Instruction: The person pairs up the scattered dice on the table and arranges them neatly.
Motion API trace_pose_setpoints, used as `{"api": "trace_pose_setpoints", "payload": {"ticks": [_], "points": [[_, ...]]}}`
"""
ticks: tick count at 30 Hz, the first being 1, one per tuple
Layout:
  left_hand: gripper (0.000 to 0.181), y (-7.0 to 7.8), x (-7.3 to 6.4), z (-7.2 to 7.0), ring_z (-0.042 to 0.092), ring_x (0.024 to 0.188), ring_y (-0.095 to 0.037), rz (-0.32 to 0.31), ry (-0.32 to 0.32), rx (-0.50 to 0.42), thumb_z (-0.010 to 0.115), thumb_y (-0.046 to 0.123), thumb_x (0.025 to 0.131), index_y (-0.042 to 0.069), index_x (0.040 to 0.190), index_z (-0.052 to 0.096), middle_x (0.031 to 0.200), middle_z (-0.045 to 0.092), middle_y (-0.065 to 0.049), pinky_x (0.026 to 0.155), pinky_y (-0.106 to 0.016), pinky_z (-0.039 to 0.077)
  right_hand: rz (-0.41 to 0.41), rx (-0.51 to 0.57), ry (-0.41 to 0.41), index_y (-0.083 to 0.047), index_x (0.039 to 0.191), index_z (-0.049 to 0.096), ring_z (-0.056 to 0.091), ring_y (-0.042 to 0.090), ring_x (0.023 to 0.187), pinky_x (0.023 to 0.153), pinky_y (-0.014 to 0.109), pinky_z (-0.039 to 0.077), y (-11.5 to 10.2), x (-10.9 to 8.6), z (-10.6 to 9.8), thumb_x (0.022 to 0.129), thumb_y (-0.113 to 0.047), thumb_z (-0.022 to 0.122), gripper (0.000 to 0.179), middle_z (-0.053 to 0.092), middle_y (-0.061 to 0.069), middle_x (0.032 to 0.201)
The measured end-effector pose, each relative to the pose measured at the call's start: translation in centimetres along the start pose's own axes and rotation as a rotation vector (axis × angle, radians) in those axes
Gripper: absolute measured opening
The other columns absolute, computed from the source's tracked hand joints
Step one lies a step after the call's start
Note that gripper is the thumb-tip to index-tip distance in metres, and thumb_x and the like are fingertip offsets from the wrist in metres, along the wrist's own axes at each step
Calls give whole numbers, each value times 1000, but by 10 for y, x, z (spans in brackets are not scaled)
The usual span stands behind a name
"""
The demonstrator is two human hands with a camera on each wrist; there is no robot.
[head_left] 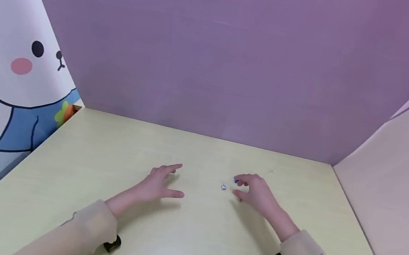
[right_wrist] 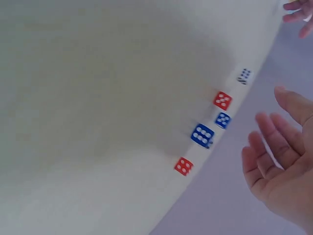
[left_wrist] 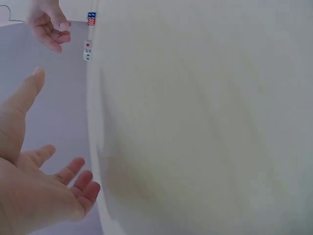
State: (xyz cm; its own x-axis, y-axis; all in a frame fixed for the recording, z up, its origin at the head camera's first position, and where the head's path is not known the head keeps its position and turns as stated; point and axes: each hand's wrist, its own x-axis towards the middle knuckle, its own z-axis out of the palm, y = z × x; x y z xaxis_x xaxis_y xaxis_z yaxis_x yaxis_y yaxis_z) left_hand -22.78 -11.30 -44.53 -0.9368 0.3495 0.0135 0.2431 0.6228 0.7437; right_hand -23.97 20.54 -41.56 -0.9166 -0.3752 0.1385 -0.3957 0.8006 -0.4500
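Several small dice lie on the table. In the right wrist view a white die, a red die, a blue die, a bigger-looking blue die and another red die form a slanting row. My right hand hovers over them with loosely bent fingers, thumb apart, gripping nothing; it hides part of the group in the head view, where the white die shows to its left. My left hand is held above the table farther left, fingers and thumb spread, holding nothing.
The pale wooden table ends at a purple wall panel behind. A rabbit-printed panel stands at the left, a pale printed panel at the right. A faint small mark shows beyond the right hand.
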Motion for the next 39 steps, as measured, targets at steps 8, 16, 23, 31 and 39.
{"api": "trace_pose_setpoints", "payload": {"ticks": [8, 16, 23, 31, 39], "points": [[78, -10, 21, -1, 52, 111, -28, -31, -39, -99, 82, 31, 72, 12, 139, 46, 116, 58, -9, 98, -41, 40, 70, 97, -137, -1, 104, 69, 55, 9, 54, 50, 22, 47, 3, 28, 19, 81, -4, 71, 23, 66, 3, 80], [60, -20, 40, 3, 47, 83, -16, -4, -76, -104, 82, 24, 73, 13, 127, 60, 96, 60, -2, 74, -29, 40, 37, 60, -130, -8, 84, 72, 53, 8, 52, 48, 22, 46, 0, 35, 26, 79, -6, 74, 6, 67, 0, 75], [41, -16, 47, 9, 51, 74, -13, -24, -81, -126, 82, 18, 72, 13, 111, 70, 81, 62, 0, 69, -24, 42, -49, 111, -134, -7, 84, 73, 60, 7, 70, 65, 20, 50, -9, 38, 36, 76, -8, 77, 10, 70, -1, 78], [35, -14, 54, 13, 47, 70, -12, -5, -64, -117, 82, 19, 72, 13, 105, 73, 74, 58, 1, 65, -23, 39, -14, 174, -135, -7, 84, 74, 61, 5, 68, 65, 19, 49, -30, 49, 50, 75, -9, 78, 10, 71, 1, 78], [31, -9, 55, 15, 48, 70, -10, -24, -26, -103, 83, 18, 71, 13, 100, 74, 74, 60, 3, 67, -24, 40, 23, 179, -107, -8, 83, 74, 63, 8, 68, 66, 20, 50, -45, 60, 65, 74, -10, 79, 11, 72, 2, 78]]}}
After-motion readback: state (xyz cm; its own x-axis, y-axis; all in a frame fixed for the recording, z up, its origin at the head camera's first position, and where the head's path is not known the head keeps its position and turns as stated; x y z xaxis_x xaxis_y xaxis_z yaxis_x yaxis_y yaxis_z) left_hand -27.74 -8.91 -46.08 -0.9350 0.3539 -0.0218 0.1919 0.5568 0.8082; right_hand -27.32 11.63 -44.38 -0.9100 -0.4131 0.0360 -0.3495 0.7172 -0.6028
